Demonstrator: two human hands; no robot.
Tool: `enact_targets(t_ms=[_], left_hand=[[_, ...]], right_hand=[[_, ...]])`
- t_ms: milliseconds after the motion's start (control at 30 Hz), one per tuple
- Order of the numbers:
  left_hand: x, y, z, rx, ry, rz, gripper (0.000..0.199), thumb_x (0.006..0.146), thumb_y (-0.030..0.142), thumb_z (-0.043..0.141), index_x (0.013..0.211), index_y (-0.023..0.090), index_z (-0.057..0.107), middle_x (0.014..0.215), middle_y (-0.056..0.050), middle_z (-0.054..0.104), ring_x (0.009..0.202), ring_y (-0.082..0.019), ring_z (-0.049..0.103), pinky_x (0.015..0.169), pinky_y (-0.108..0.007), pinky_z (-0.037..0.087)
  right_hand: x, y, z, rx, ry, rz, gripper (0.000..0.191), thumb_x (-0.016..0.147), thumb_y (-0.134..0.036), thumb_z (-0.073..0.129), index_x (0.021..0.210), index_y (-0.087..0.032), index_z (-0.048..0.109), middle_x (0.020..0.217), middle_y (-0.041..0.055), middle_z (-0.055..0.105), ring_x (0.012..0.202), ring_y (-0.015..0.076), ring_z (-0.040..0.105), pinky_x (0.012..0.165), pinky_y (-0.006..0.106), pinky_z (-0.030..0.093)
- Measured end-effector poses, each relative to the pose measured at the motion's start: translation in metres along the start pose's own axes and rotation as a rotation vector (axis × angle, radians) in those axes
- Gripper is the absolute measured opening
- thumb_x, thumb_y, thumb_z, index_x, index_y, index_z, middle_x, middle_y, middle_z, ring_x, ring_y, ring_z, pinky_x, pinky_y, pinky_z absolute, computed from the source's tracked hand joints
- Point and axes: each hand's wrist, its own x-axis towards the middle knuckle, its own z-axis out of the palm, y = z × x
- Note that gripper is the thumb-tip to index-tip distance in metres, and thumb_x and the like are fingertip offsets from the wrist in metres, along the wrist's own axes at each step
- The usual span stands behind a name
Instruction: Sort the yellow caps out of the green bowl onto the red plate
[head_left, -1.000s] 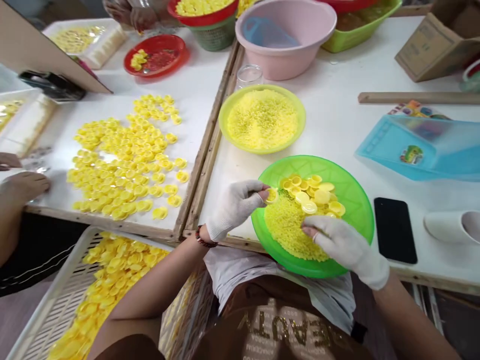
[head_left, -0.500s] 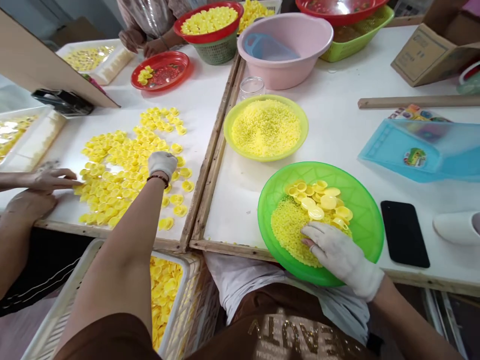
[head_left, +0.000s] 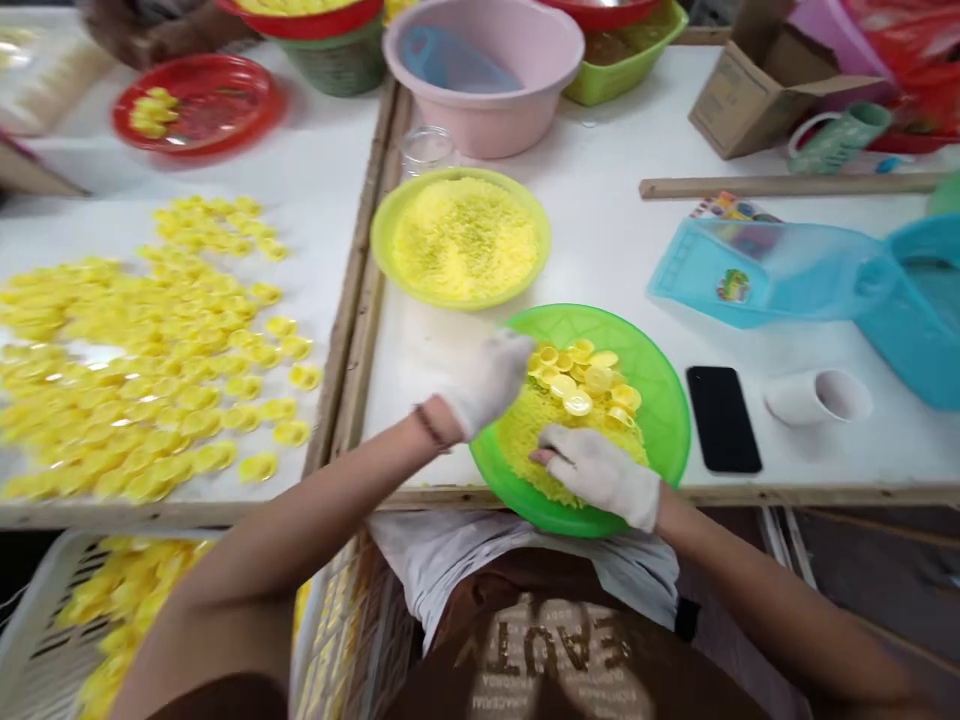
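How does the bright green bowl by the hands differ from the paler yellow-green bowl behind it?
The bright green bowl holds tiny yellow pieces topped with round yellow caps; the pale yellow-green bowl holds only tiny pieces. The bright green bowl looks wider. The left hand and right hand are at the bright green bowl, neither at the pale one. Both are round plastic bowls on the white table.

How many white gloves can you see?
2. One is on the left hand, by the rim of the green plastic bowl. The other is on the right hand, resting on the yellow granules in that bowl. More may be out of view.
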Motion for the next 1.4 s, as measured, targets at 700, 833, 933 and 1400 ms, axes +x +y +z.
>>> enact_targets(t_ms=[700, 833, 933, 1400], left_hand=[[-0.045, 0.023, 0.023, -1.176, -0.21, -0.396, 0.036, 0.075, 0.041, 0.085, 0.092, 0.013, 0.07, 0.081, -0.003, 0.067, 0.068, -0.012, 0.065, 0.067, -0.026, 0.06], [-0.045, 0.029, 0.034, -1.237, -0.191, -0.412, 0.034, 0.072, 0.04, 0.088, 0.086, 0.013, 0.072, 0.075, -0.002, 0.065, 0.067, -0.012, 0.063, 0.065, -0.025, 0.061], [-0.045, 0.029, 0.037, -1.248, -0.173, -0.425, 0.033, 0.071, 0.038, 0.089, 0.088, 0.013, 0.073, 0.076, -0.002, 0.067, 0.066, -0.011, 0.063, 0.065, -0.025, 0.061], [-0.046, 0.022, 0.031, -1.458, -0.135, -0.476, 0.041, 0.066, 0.035, 0.094, 0.093, 0.016, 0.07, 0.083, 0.002, 0.065, 0.065, -0.009, 0.064, 0.062, -0.023, 0.06]], right_hand=[[0.03, -0.032, -0.036, 1.457, 0.574, -0.119, 0.04, 0.093, -0.057, 0.067, 0.081, -0.022, 0.052, 0.063, -0.0076, 0.047, 0.042, 0.0045, 0.041, 0.04, 0.019, 0.033], [0.034, -0.036, -0.033, 1.38, 0.652, -0.178, 0.041, 0.093, -0.06, 0.064, 0.08, -0.023, 0.052, 0.066, -0.0062, 0.048, 0.049, 0.0073, 0.048, 0.044, 0.022, 0.041], [0.035, -0.034, -0.032, 1.361, 0.668, -0.188, 0.042, 0.094, -0.059, 0.064, 0.078, -0.023, 0.051, 0.067, -0.0055, 0.047, 0.052, 0.0082, 0.05, 0.046, 0.023, 0.043], [0.011, -0.01, -0.04, 1.317, 0.534, -0.074, 0.038, 0.095, -0.057, 0.064, 0.085, -0.022, 0.052, 0.058, -0.0096, 0.042, 0.04, 0.0043, 0.033, 0.039, 0.02, 0.022]])
